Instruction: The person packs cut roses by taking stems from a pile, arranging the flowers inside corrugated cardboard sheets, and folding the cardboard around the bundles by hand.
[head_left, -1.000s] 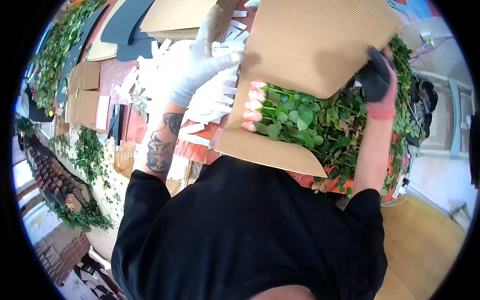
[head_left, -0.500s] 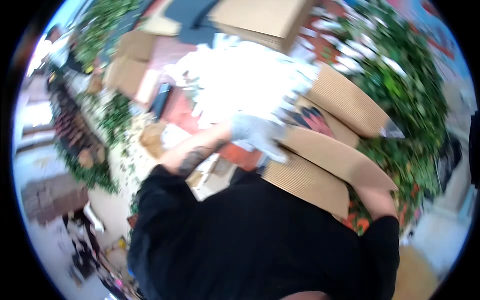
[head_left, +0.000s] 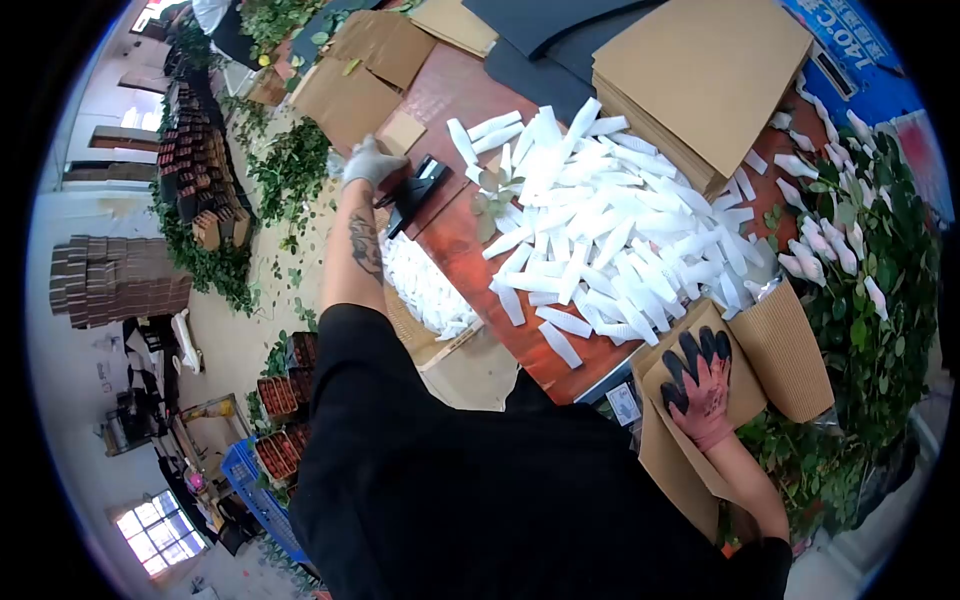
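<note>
My left hand (head_left: 372, 165), in a light grey glove, reaches out at the table's left edge. Its fingers are slightly bent and apart, right beside a black stapler (head_left: 415, 197); whether they touch it I cannot tell. My right hand (head_left: 703, 388), in a pink glove with dark fingertips, lies flat with spread fingers on an opened piece of brown cardboard (head_left: 745, 372). A curved corrugated sheet (head_left: 783, 350) stands beside that hand. Between my hands, a large heap of white mesh sleeves (head_left: 610, 225) covers much of the reddish table (head_left: 450, 225).
A stack of flat cardboard (head_left: 700, 80) stands at the back, beside dark sheets (head_left: 535, 75). Leafy stems with white-wrapped heads (head_left: 825, 245) crowd the right side. More white sleeves fill a box (head_left: 425, 290) below the left edge. An open carton (head_left: 350, 95) lies behind my left hand.
My left hand has moved from the corrugated cardboard out to the left, beside the stapler. My right hand has come into view, flat on the cardboard. The view has turned and sharpened.
</note>
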